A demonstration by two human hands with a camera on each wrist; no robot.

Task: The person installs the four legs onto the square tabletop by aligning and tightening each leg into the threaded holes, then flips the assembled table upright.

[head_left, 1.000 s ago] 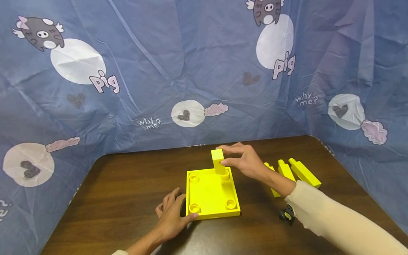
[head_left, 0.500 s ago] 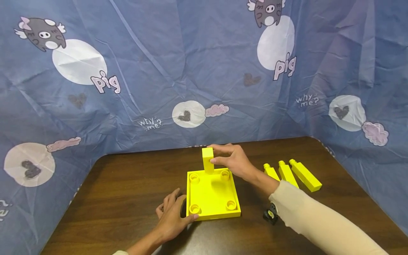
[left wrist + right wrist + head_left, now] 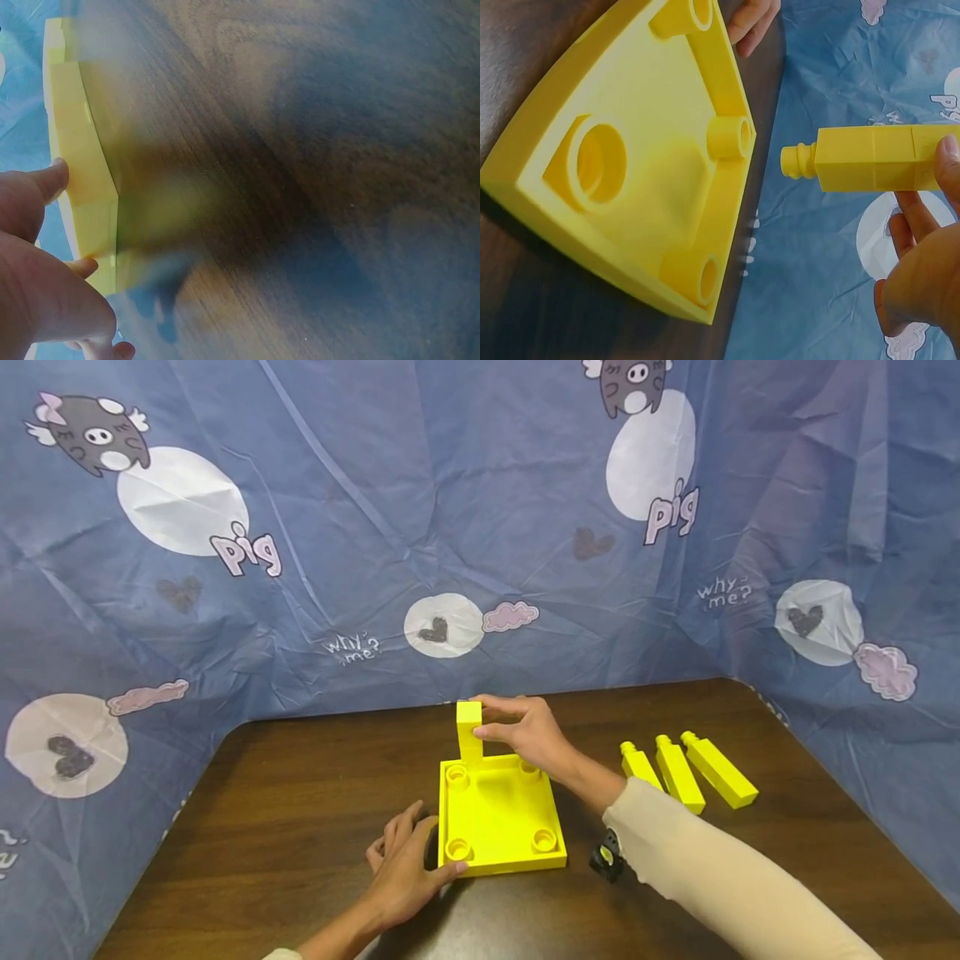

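Note:
A yellow plastic square tabletop (image 3: 498, 814) lies underside up, with a round socket in each corner. My left hand (image 3: 405, 870) holds its near left corner, thumb on the front side; in the left wrist view the thumb presses the yellow side (image 3: 79, 142). Between thumb and fingers my right hand (image 3: 528, 737) pinches a yellow table leg (image 3: 470, 731) upright by its upper part. The leg's threaded end (image 3: 796, 161) points down, apart from the far left socket (image 3: 735, 137) in the right wrist view.
Three more yellow legs (image 3: 678, 775) lie side by side on the brown wooden table (image 3: 300, 810) at right, threaded ends away from me. A blue printed cloth (image 3: 360, 527) hangs behind the table. A black wrist camera (image 3: 606, 857) hangs from my right sleeve.
My right hand has carried the upright leg leftward, from over the far right socket to near the far left one. The left hand and tabletop have stayed put.

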